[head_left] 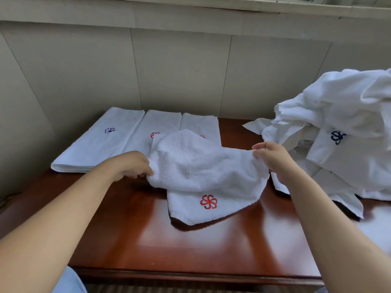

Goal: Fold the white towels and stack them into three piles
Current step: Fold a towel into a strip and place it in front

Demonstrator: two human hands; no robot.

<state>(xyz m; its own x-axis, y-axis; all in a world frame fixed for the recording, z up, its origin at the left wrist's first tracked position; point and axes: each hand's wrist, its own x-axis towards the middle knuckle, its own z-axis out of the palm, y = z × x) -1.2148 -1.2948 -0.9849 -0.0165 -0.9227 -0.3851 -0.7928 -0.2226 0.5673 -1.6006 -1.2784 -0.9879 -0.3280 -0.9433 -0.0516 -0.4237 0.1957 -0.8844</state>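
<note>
We've got three folded towels point(118, 142) side by side at the back of the table point(190, 240), and a messy unfolded heap point(338, 127) crowding the right. Our left hand point(129, 163) and right hand point(273, 157) each pinch the towel point(203, 172) mid-table, its red-logo corner touching the wood.

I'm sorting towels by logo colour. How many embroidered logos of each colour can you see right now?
Red logos: 3, on the held towel, the middle folded towel and, partly hidden, the right folded towel.
Blue logos: 2, on the left folded towel and the unfolded heap.
Total: 5
</note>
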